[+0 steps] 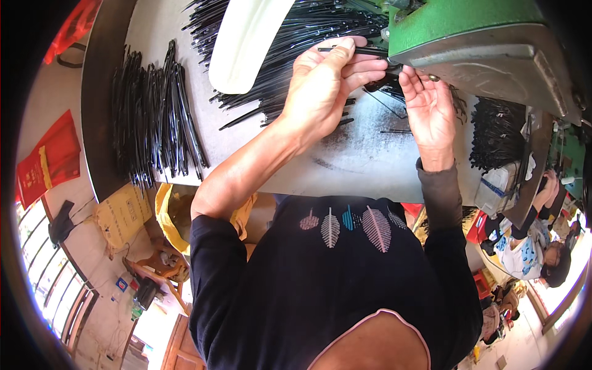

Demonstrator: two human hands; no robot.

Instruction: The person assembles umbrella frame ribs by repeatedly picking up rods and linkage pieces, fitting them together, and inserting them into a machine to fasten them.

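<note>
The rods (166, 117) are black, the machine (462, 26) green.

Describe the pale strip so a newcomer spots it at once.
Start at the green machine, upper right. Left of it, behind the left hand, spreads a heap of black sticks. The pale strip overlaps it: broad and round-ended, unlike its thin, dark neighbours.

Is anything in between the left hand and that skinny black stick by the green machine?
No, nothing visible is in between: the left hand pinches the skinny black stick between thumb and fingers. The stick's right end is close to the green machine, where I can't tell what it touches.
</note>
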